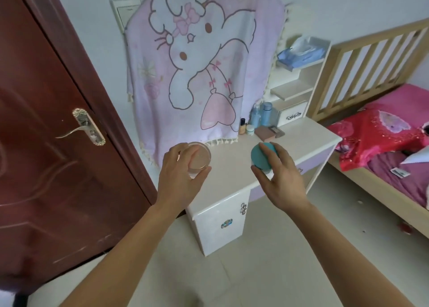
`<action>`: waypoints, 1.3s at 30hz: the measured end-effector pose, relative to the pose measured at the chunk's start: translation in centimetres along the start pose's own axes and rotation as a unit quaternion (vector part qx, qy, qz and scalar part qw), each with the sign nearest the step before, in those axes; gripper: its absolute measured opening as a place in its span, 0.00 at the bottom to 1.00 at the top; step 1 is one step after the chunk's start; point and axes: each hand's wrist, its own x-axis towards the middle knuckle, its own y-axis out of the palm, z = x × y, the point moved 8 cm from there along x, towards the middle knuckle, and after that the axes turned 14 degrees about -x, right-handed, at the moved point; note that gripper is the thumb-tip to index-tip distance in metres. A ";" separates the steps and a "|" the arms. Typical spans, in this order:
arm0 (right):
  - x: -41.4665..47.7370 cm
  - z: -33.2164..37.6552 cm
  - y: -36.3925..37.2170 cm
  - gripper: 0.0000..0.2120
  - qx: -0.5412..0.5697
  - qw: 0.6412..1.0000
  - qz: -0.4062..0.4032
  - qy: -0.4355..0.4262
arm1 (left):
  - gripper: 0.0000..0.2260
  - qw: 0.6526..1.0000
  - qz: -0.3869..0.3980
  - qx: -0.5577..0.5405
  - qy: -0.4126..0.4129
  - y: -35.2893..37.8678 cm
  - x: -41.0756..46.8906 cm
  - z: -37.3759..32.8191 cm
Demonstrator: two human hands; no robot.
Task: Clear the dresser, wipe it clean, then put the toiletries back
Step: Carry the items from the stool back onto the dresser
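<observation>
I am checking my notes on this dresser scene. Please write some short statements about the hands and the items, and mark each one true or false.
1. The left hand holds a pink-lidded jar. True.
2. The right hand is empty. False: it holds a teal-lidded jar.
3. Blue bottles stand at the back of the dresser. True.
4. The dresser top is fully cleared. False: bottles and boxes are on it.

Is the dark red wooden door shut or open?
Cannot tell. The dark red wooden door fills the left side, handle level, but its closing edge and the frame there are out of view.
</observation>
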 end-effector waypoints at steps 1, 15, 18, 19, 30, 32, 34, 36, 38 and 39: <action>1.3 -0.6 1.3 0.28 0.001 1.000 0.005 0.001 | 0.23 1.000 0.000 -0.006 -0.010 1.1 1.1 1.2; 23.7 -4.9 14.0 0.30 0.006 0.998 0.049 -0.037 | 0.24 0.992 0.017 -0.084 -0.091 12.2 23.6 14.6; 26.7 -5.9 16.7 0.35 0.004 0.997 0.069 -0.019 | 0.29 0.991 0.016 -0.078 -0.109 14.1 26.3 16.4; 27.5 -6.0 17.8 0.35 0.010 0.996 0.084 -0.019 | 0.30 0.990 0.017 -0.075 -0.117 14.8 26.8 17.1; 28.2 -11.4 35.0 0.27 0.086 0.952 0.292 -0.027 | 0.30 0.966 0.010 -0.026 -0.256 24.7 22.9 25.1; 27.9 -12.9 36.8 0.27 0.095 0.950 0.299 -0.010 | 0.31 0.955 -0.001 -0.021 -0.295 26.2 21.9 25.9; 28.2 -14.1 38.4 0.28 0.101 0.947 0.305 0.007 | 0.31 0.947 -0.007 -0.009 -0.322 27.6 21.1 26.4; 28.9 -15.0 39.9 0.28 0.112 0.946 0.304 0.028 | 0.30 0.943 -0.010 0.005 -0.332 29.1 20.5 27.0; 29.5 -15.7 41.5 0.27 0.132 0.942 0.303 0.060 | 0.29 0.939 -0.021 0.008 -0.344 30.3 19.9 27.8; 29.6 -16.1 42.3 0.27 0.140 0.939 0.305 0.082 | 0.28 0.936 -0.024 0.009 -0.351 30.8 19.7 28.2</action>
